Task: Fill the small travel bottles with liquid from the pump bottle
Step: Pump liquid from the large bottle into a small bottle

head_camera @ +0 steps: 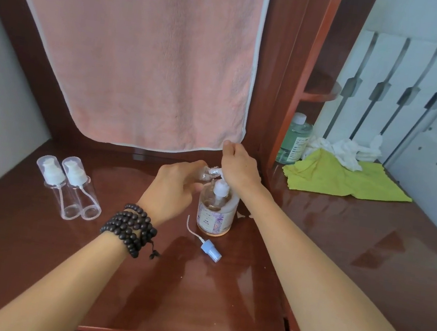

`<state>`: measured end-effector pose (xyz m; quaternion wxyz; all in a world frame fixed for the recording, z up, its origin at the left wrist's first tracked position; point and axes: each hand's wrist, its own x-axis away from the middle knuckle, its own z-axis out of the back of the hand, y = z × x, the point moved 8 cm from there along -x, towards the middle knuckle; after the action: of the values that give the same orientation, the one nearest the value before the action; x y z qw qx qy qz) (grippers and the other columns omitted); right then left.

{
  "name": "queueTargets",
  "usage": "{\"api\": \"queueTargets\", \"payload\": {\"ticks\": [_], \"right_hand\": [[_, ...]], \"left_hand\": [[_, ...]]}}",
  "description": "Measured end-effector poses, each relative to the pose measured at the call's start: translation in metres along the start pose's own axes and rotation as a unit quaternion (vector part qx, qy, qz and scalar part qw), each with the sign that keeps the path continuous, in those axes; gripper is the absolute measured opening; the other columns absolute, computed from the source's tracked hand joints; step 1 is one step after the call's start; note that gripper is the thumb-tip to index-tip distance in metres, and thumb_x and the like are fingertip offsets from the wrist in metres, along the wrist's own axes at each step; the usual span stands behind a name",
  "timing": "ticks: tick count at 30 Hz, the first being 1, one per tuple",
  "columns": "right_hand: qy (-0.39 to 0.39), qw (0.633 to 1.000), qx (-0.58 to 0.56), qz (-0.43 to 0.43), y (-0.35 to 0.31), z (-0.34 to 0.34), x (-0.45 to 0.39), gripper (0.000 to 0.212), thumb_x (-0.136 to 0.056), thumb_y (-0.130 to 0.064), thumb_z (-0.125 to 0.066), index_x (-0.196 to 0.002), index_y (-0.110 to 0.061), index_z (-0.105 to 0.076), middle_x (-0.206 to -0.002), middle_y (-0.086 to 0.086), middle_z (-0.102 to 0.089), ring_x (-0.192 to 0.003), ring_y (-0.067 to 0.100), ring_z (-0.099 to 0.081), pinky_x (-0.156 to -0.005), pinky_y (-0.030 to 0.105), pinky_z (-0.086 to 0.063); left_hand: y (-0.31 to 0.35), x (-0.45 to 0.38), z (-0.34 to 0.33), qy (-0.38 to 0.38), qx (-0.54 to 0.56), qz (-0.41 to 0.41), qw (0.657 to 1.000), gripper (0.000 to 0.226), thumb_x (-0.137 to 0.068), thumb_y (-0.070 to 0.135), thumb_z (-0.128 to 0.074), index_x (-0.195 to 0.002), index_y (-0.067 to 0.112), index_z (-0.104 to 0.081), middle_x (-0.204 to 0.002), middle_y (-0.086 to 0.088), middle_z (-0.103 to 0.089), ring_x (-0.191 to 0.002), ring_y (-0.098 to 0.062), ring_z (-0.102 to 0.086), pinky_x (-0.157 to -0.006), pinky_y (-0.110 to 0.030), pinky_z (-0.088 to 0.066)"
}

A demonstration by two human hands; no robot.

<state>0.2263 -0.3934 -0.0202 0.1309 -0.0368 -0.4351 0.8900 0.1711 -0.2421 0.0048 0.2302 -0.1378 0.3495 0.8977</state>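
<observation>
The pump bottle (215, 212) stands upright on the surface (222, 292), its long axis vertical and its spout pointing left toward the small clear bottle (205, 173) held at the nozzle. The left hand (173, 187) curls round that small bottle, tipping its mouth up to the spout; how tilted it lies is hard to tell. The right hand (237, 165) rests on the pump head, fingers bent, seemingly pressing.

The likely slip: the narrow mouth drifts off the spout and liquid runs down onto the surface, or a hard press rocks the pump bottle. Just in front of the pump bottle lies the blue spray cap (211, 251); two more travel bottles (68, 186) lie well to its left.
</observation>
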Motion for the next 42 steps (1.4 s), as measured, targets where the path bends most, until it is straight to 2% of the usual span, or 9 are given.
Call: {"api": "queueTargets", "payload": {"ticks": [5,9,13,17,20,24,30,37,42], "right_hand": [[-0.004,1.000,0.019,-0.011,0.010,-0.007,-0.003,0.051,-0.107,-0.048,-0.019,-0.129,-0.020,-0.055,-0.127,0.011,-0.061,-0.123,0.036,-0.053,-0.109,0.060,-0.033],[-0.006,0.999,0.041,-0.023,0.013,-0.011,0.000,0.056,-0.107,-0.048,-0.015,-0.139,-0.022,-0.053,-0.137,0.009,-0.058,-0.132,0.035,-0.047,-0.111,0.061,-0.029],[-0.004,0.999,0.035,-0.021,0.003,-0.003,0.001,0.058,-0.106,-0.052,-0.016,-0.136,-0.019,-0.054,-0.133,0.012,-0.059,-0.128,0.036,-0.050,-0.110,0.057,-0.032],[0.003,1.000,0.022,-0.007,-0.003,-0.001,0.000,0.060,-0.108,-0.051,-0.015,-0.136,-0.016,-0.054,-0.130,0.012,-0.061,-0.125,0.036,-0.053,-0.110,0.057,-0.035],[0.000,1.000,0.023,-0.010,0.003,-0.006,0.000,0.056,-0.108,-0.048,-0.017,-0.139,-0.020,-0.054,-0.136,0.011,-0.060,-0.129,0.036,-0.050,-0.112,0.060,-0.031],[0.001,0.999,0.039,-0.013,0.008,-0.006,0.003,0.054,-0.109,-0.046,-0.017,-0.140,-0.022,-0.053,-0.139,0.009,-0.058,-0.132,0.036,-0.049,-0.112,0.061,-0.030],[0.014,0.999,0.041,0.009,-0.007,0.005,0.004,0.053,-0.109,-0.045,-0.019,-0.132,-0.015,-0.057,-0.133,0.011,-0.060,-0.127,0.036,-0.051,-0.110,0.058,-0.034],[0.049,0.995,0.080,0.046,-0.017,0.016,0.004,0.053,-0.109,-0.045,-0.022,-0.122,-0.012,-0.061,-0.125,0.015,-0.063,-0.119,0.039,-0.056,-0.107,0.057,-0.038],[0.082,0.987,0.097,0.101,-0.028,0.020,0.008,0.042,-0.109,-0.041,-0.031,-0.100,-0.012,-0.061,-0.108,0.015,-0.067,-0.103,0.039,-0.061,-0.096,0.053,-0.047]], "left_hand": [[-0.002,0.002,-0.008,0.002,-0.013,0.001,1.000,0.024,-0.084,0.003,-0.064,-0.105,0.014,-0.061,-0.090,-0.001,-0.068,-0.074,-0.011,-0.052,-0.069,-0.008,-0.036],[-0.006,0.003,-0.014,-0.002,-0.018,0.003,1.000,0.024,-0.082,0.001,-0.063,-0.102,0.015,-0.060,-0.089,-0.001,-0.068,-0.081,-0.018,-0.059,-0.076,-0.026,-0.043],[-0.003,0.001,-0.006,-0.002,-0.013,0.001,1.000,0.023,-0.083,0.002,-0.062,-0.100,0.017,-0.060,-0.085,0.001,-0.067,-0.073,-0.008,-0.054,-0.067,-0.012,-0.036],[0.001,0.000,-0.003,-0.001,-0.005,-0.001,1.000,0.022,-0.082,0.001,-0.063,-0.099,0.016,-0.060,-0.081,0.002,-0.065,-0.076,0.002,-0.054,-0.068,-0.003,-0.036],[-0.004,0.002,-0.008,-0.005,-0.017,0.010,1.000,0.023,-0.083,0.002,-0.062,-0.099,0.018,-0.059,-0.083,0.001,-0.065,-0.069,-0.006,-0.051,-0.066,-0.009,-0.035],[-0.005,0.006,-0.012,-0.009,-0.006,0.020,1.000,0.022,-0.084,0.002,-0.061,-0.100,0.016,-0.060,-0.090,-0.003,-0.068,-0.080,-0.017,-0.058,-0.073,-0.024,-0.041],[0.001,0.004,-0.002,-0.002,0.011,0.015,1.000,0.025,-0.085,0.002,-0.062,-0.108,0.013,-0.061,-0.098,-0.003,-0.069,-0.091,-0.018,-0.060,-0.080,-0.025,-0.043],[-0.008,0.006,0.000,-0.006,0.030,0.060,0.998,0.035,-0.088,0.009,-0.063,-0.122,0.017,-0.059,-0.109,0.002,-0.065,-0.091,-0.008,-0.052,-0.073,-0.012,-0.031],[-0.022,0.014,-0.001,-0.016,0.059,0.100,0.993,0.029,-0.089,0.015,-0.061,-0.116,0.026,-0.060,-0.098,0.010,-0.068,-0.083,-0.008,-0.055,-0.069,-0.007,-0.033]]}}
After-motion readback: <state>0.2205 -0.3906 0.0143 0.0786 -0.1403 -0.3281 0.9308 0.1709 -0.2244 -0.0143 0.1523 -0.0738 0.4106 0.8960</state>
